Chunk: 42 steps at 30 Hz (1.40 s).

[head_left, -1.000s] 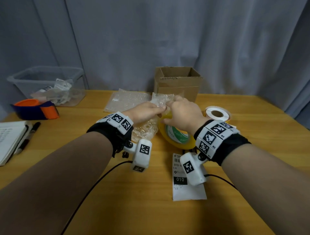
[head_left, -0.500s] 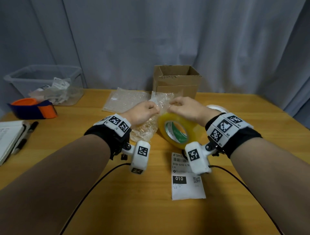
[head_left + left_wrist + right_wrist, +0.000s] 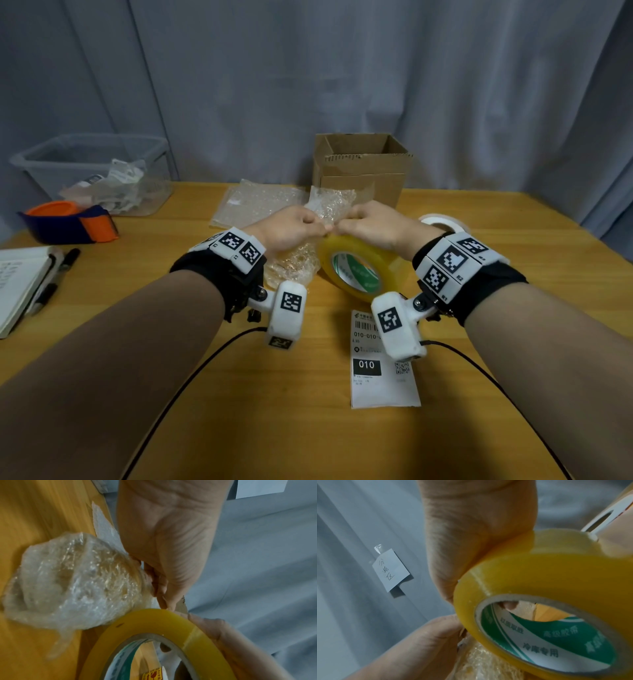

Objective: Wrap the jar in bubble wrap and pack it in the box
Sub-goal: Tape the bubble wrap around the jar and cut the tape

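A: At the table's [image 3: 513, 394] middle, item one: wrapped jar [image 3: 291, 263], on its side. Box [image 3: 363, 171] open at the far edge.

B: Your hands?

A: Left hand [image 3: 291, 229] pinches the wrap shut; right hand [image 3: 370, 226] grips the tape roll [image 3: 356, 267]. Keep the seam tight, press the tape flat.

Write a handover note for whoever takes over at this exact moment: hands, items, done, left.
Left hand: holds the bubble-wrapped jar lying on the table, fingertips at the tape roll's top.
Right hand: grips the yellow tape roll standing beside the jar.
Cardboard box: open at the back, nothing seen inside.
Done: jar wrapped.
Left: tape the wrap, put the jar in the box.
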Motion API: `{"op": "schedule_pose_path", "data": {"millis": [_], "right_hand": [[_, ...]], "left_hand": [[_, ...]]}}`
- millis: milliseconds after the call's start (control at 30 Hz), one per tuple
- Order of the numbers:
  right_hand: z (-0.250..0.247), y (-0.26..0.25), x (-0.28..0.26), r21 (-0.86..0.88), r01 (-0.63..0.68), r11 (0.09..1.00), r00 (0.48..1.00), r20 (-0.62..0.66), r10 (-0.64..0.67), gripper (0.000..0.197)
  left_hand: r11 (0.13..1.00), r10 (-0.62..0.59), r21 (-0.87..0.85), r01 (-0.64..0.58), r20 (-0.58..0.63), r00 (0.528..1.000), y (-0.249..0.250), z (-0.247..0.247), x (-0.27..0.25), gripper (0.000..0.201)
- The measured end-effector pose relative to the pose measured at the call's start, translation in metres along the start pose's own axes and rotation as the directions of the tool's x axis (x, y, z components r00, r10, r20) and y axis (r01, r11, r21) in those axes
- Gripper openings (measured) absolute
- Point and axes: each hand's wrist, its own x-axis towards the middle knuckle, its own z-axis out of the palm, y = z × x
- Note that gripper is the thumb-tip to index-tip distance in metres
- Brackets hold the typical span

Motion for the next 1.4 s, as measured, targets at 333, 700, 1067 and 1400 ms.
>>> {"op": "schedule_pose_path", "data": {"millis": [333,700,1067,1400], "right_hand": [[-0.016,-0.014,0.001,-0.203,0.037,0.978,0.999,-0.019,-0.041,0.043],[-0.011,-0.001,-0.012,-0.038,0.047,0.998,0.999,0.002,-0.047,0.034],[-0.006,-0.001,-0.007,-0.197,0.021,0.98,0.991,-0.126,-0.046,0.043],[-0.01,0.005,-0.003,-0.252,0.038,0.967,0.993,-0.1,-0.065,0.054]], "left_hand": [[0.992,-0.03,0.12,0.038,-0.066,0.997,-0.003,-0.002,0.005,0.022],[0.998,0.067,0.004,-0.067,-0.032,0.997,-0.004,0.005,0.0,0.021],[0.99,0.083,-0.112,-0.088,-0.05,0.995,-0.003,0.001,0.0,0.031],[0.995,0.061,-0.08,-0.061,-0.003,0.998,0.003,0.0,-0.001,0.019]]}}
